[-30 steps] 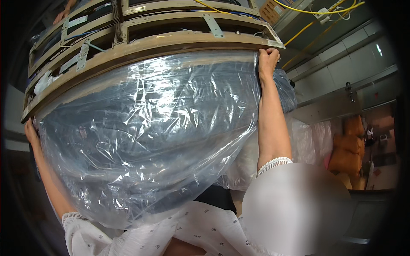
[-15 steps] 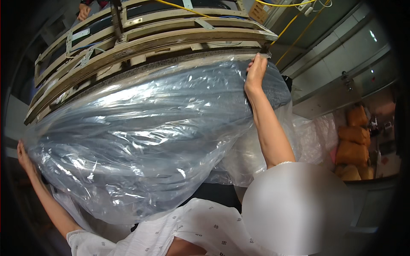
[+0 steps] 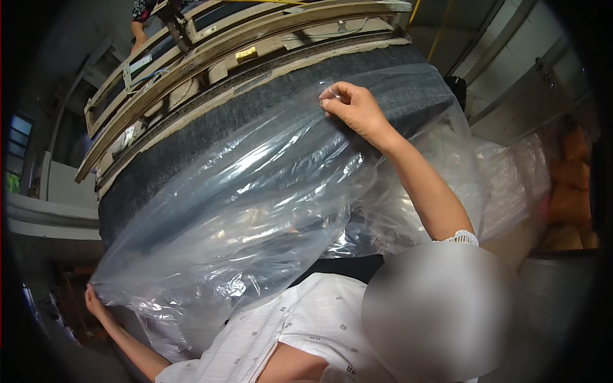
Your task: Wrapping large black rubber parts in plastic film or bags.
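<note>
A large sheet of clear plastic film [image 3: 249,191] stretches, wrinkled and shiny, between my two hands. It lies over part of a dark grey covered surface [image 3: 166,156], whose far strip shows bare along the wooden frame. At the far left, my left hand [image 3: 94,300] is closed on the film's left corner. My right hand [image 3: 359,113] pinches the film's far edge between thumb and fingers, right of the middle. Below, the film sags in loose folds towards my white shirt.
A slatted wooden frame [image 3: 211,54] with metal brackets runs across the far side. Another person's hand [image 3: 138,39] rests near its far left. More crumpled clear plastic [image 3: 514,182] lies at the right, beside orange bundles [image 3: 570,182]. A yellow cable hangs behind the frame.
Both hands have drawn the film nearer to me, baring the far strip of the dark surface. My right hand has come left from the frame's right end; my left hand is lower.
</note>
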Motion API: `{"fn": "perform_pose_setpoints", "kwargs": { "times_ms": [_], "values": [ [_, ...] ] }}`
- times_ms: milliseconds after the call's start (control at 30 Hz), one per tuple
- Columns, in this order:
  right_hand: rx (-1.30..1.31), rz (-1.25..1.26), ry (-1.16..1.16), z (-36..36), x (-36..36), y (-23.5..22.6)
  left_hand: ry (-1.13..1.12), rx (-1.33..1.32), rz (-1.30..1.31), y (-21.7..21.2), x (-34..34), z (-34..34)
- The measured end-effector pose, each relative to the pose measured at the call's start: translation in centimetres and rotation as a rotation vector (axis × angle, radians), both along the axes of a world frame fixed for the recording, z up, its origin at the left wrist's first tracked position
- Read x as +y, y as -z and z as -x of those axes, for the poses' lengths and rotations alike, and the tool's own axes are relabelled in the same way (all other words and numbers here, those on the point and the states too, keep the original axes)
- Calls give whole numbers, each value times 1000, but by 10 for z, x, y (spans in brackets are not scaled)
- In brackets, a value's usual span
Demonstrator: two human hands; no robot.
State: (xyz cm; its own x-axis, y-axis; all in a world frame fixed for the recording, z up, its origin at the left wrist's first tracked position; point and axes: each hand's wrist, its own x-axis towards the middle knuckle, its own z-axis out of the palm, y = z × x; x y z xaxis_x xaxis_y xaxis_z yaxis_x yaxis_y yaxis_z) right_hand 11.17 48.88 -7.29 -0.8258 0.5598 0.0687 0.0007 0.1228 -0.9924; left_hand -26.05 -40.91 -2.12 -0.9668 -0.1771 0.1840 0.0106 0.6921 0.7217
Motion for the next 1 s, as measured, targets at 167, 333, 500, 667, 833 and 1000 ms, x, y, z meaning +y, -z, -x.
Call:
{"fn": "perform_pose_setpoints", "kwargs": {
  "times_ms": [167,333,500,667,833,1000],
  "values": [
    [21,-249,118,-21,-12,-16,307,520,1074,12,196,-32],
    [12,-241,147,-32,-17,-13,955,303,231,-22,549,-142],
    [60,-172,108,-35,-24,-20,1458,448,119,-38,720,-238],
    [68,-127,103,-45,-31,-26,1657,521,114,-27,795,-251],
    [49,-69,28,-54,-26,-26,1632,147,-116,-10,800,-253],
    [127,221,-29,-55,-20,-17,1583,67,-283,12,802,-257]
  ]
}}
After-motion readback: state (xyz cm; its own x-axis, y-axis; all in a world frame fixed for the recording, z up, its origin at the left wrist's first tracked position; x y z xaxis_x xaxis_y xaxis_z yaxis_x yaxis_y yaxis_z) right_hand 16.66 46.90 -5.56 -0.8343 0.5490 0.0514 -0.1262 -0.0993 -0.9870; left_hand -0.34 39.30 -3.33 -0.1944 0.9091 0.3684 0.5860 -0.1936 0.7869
